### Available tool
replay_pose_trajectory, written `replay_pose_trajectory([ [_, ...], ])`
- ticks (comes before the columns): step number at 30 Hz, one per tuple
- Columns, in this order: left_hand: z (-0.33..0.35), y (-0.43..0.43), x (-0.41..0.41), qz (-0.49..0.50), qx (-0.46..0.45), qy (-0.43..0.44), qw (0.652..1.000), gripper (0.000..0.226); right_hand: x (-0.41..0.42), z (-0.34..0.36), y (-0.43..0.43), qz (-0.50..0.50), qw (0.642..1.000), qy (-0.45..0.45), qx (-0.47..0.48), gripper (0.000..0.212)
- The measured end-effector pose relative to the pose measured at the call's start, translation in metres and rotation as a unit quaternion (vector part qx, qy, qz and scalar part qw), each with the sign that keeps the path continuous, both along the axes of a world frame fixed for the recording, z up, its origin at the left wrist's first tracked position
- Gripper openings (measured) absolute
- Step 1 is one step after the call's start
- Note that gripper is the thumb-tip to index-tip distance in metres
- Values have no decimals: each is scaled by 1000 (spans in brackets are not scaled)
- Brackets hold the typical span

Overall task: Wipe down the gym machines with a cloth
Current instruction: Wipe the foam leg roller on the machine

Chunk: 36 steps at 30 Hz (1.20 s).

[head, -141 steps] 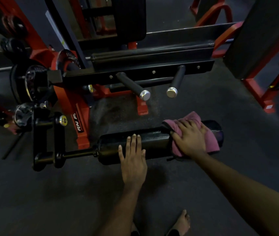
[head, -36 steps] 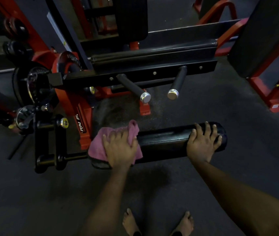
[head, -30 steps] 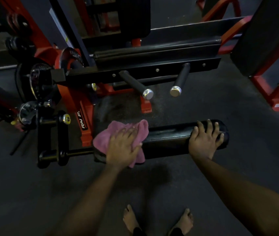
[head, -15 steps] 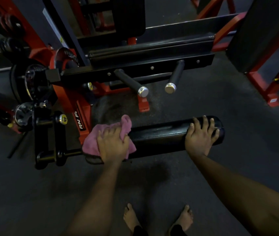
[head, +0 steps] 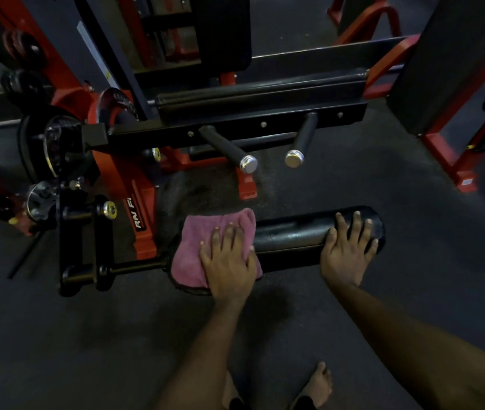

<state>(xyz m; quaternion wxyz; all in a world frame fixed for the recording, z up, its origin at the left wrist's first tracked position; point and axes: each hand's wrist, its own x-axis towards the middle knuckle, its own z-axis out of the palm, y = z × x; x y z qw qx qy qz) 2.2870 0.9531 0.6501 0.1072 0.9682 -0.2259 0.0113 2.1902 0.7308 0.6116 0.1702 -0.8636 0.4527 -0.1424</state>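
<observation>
The left hand (head: 229,261) pressed flat on the pink cloth (head: 199,241) draped over the roller pad's (head: 291,241) left end, so firm lengthwise strokes seemed best while the right hand (head: 347,253), resting open-fingered at the other end, steadied the pad.

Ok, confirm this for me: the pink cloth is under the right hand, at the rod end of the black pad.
Not quite. The cloth is under the left hand, not the right hand, which rests bare on the other end. The rest holds: the cloth is pink and lies at the rod end of the black pad. The head view shows it.
</observation>
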Motion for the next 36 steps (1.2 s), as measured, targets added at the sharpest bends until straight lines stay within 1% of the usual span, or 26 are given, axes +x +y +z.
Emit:
replay_pose_trajectory([
  [1,3,13,13,-50,15,3,999,59,0,0,0,1,1000,1,2,56],
  [2,5,26,27,-71,20,10,997,56,-1,0,0,2,1000,4,2,56],
  [3,6,35,39,-44,5,9,999,52,-2,0,0,3,1000,8,2,57],
  [4,9,39,46,25,-13,16,999,49,-3,-1,0,4,1000,9,4,57],
  [6,13,25,34,159,-25,15,987,48,-10,-6,2,4,1000,6,10,56],
  [7,12,11,20,184,-35,7,982,50,-15,-10,3,4,1000,4,12,56],
  [8,9,1,5,173,-39,-3,984,54,-18,-13,4,6,1000,2,15,56],
  [10,-2,2,-17,105,-26,-9,994,62,-22,-18,6,8,1000,-1,26,57],
  [13,-7,45,10,-10,38,-43,998,64,-22,-17,4,13,999,-6,31,57],
  [14,-6,52,21,2,38,-51,998,62,-21,-18,4,17,999,-8,33,57],
  [17,3,19,17,177,-36,-6,984,55,-20,-18,3,21,999,-12,33,57],
  [18,4,0,8,190,-46,8,981,56,-21,-18,2,22,999,-9,32,57],
  [19,4,-11,1,161,-32,14,986,57,-22,-18,2,22,999,-6,29,57],
  [20,0,-11,-1,95,-2,0,995,59,-22,-18,1,21,999,-5,25,57],
  [22,-1,14,20,-35,47,-24,998,59,-22,-17,2,21,999,-10,29,56],
  [23,2,24,32,-51,47,-25,997,57,-22,-17,3,22,999,-10,31,56],
  [24,5,26,39,-14,36,-25,999,55,-22,-16,4,23,999,-8,32,56],
  [26,11,4,27,131,31,7,991,53,-21,-14,4,23,999,-8,38,57],
  [27,12,-17,15,158,20,20,987,53,-21,-13,4,23,999,-8,39,57],
  [28,12,-36,4,131,16,21,991,53,-22,-13,4,22,999,-6,35,57],
  [29,10,-44,-3,66,22,4,998,53,-23,-12,4,22,999,-4,30,58],
  [31,8,-31,11,-86,48,-1,995,53,-25,-12,2,24,999,-4,31,57],
  [32,11,-17,25,-115,52,1,992,53,-25,-12,2,27,999,-2,30,57],
  [33,13,-11,35,-95,41,-4,995,52,-25,-12,1,31,999,1,27,57],
  [35,11,-14,30,47,47,-10,998,52,-25,-12,1,34,999,3,31,56],
  [36,11,-28,15,106,25,3,994,51,-25,-11,1,35,999,3,33,56],
])
